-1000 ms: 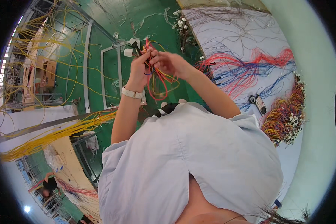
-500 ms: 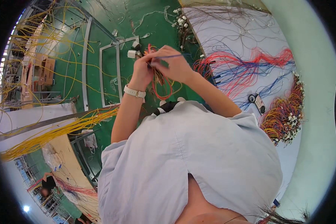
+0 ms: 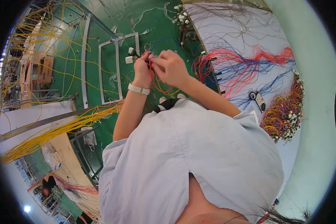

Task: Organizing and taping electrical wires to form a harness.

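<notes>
Presently, the wire bundle [image 3: 151,72], mixed strands with red most visible, is at the hands, above the green floor [image 3: 156,20] and in front of the light blue shirt [image 3: 190,138]. Left hand [image 3: 141,70]: fingers closed round the bundle, thumb side up; pale watch strap [image 3: 139,89] on that wrist. Right hand [image 3: 171,68]: bent, fingertips at the top of the bundle, close against the left fingertips; cannot tell whether its thumb and finger are pinched on a strand. A red loop hangs below the hands. A white plug [image 3: 129,59] and a black plug [image 3: 131,51] stick out just left of the left hand. A thin blue wire [image 3: 164,38] curves up and right above the hands. Left side: grey metal frame [image 3: 118,69], thick run of yellow wires [image 3: 63,130], cardboard box [image 3: 46,70]. Right side: white-topped table [image 3: 233,26] bearing red wires [image 3: 276,56], blue wires [image 3: 246,67], a dark ring-shaped roll [image 3: 253,96] and a heap of coloured wires [image 3: 278,115] with small white ends. A co-worker [image 3: 48,183] shows far off, lower left.
</notes>
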The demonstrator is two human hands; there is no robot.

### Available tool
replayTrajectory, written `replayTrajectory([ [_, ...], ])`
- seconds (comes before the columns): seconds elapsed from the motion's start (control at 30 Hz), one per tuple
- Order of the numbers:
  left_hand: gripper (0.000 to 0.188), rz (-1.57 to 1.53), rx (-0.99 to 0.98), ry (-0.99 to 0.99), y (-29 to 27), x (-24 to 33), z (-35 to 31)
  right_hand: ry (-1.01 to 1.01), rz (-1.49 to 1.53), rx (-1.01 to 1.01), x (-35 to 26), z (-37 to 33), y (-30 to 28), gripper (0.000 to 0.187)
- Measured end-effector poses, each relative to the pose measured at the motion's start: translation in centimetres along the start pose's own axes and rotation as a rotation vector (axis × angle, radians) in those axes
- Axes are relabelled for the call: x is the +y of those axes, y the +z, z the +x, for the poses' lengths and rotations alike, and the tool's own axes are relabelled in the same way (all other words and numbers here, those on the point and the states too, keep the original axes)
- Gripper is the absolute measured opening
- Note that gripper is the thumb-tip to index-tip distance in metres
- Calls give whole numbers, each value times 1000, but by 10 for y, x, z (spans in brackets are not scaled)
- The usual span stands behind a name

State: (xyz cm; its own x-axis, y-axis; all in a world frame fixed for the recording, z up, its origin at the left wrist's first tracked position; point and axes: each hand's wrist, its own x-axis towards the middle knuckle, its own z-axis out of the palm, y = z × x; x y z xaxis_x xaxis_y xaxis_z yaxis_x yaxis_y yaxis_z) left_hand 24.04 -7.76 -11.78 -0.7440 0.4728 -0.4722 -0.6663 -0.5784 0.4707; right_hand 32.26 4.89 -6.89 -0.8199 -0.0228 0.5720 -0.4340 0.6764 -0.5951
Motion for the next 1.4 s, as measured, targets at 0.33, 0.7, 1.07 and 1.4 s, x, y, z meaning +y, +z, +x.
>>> replayTrajectory([
  [0.33,24,47,52,30,0,-18,-4,622,428,-3,55,17,36,23],
  [0.7,28,-585,230,-634,-122,-23,77,130,173,-153,-18,-75,68,21],
  [1.07,25,-163,-158,-459,23,-67,101,338,-64,261,-14,-105,-47,37],
  [1.4,22,393,-1138,-795,226,-233,-105,1250,-355,695,-126,-172,-185,31],
])
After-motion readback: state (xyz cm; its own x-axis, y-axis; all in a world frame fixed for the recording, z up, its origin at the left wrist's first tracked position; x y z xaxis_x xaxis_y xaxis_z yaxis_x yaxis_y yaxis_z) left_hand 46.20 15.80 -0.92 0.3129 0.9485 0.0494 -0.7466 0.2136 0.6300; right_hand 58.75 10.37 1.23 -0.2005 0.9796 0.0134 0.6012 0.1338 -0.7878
